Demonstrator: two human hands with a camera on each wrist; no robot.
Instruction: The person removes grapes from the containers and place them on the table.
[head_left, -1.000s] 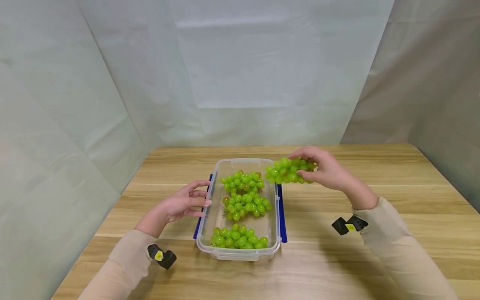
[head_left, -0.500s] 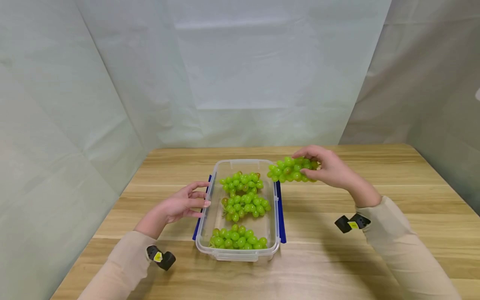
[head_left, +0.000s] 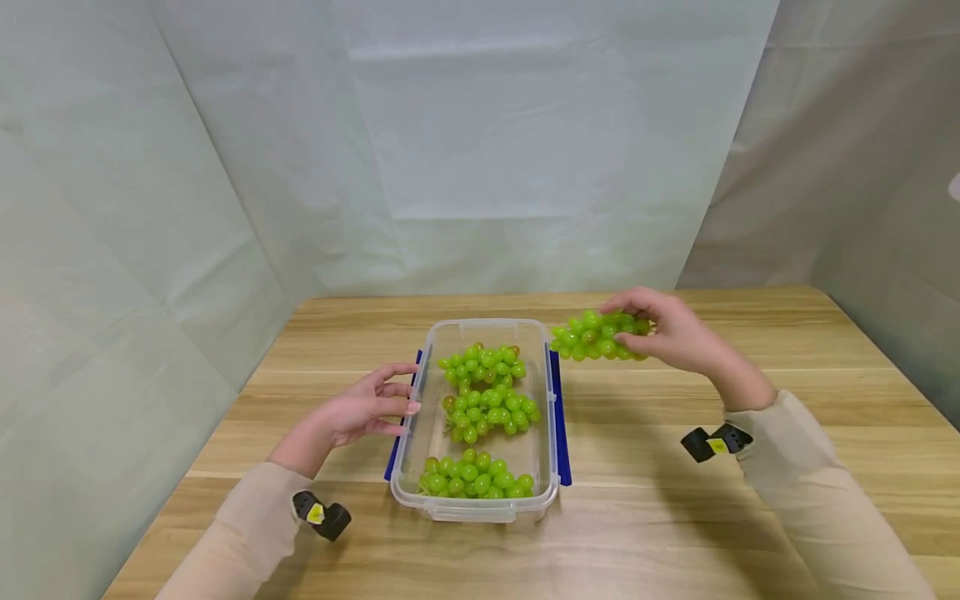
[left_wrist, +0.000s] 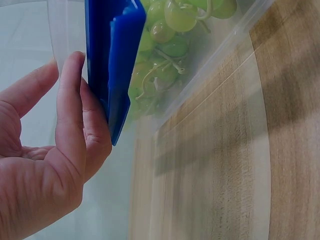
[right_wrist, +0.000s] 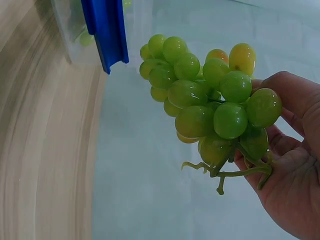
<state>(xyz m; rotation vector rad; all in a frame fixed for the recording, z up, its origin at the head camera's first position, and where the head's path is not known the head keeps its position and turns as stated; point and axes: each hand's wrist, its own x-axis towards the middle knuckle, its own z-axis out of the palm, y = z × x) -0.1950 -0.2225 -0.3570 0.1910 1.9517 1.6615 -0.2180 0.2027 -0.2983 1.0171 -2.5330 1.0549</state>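
The right hand (head_left: 667,333) pinches a bunch of green grapes (head_left: 592,337), thumb on the near side and fingers curled over the top, and holds it in the air just right of the far half of the clear container (head_left: 474,504). In the right wrist view, the twiggy stem (right_wrist: 240,172) of that bunch lies close to the palm, and a few grapes by the fingers are yellowish. The left hand (head_left: 367,407) is at the container's left side, fingers spread and loosely extended, tips touching the wall, with no grapes in its hold. Inside the container lie three more bunches: the far bunch (head_left: 483,363), the middle bunch (head_left: 491,414), which touches it, and the near bunch (head_left: 480,477), set apart against the container's near end. Blue flaps hang along the container's sides, the left flap (head_left: 393,454) beside the left fingers and the right flap (head_left: 560,425) below the raised grapes. Under the container is a wooden table (head_left: 637,517); beyond it hang pale sheets (head_left: 495,150). Beige sleeves (head_left: 251,521) cover both forearms.
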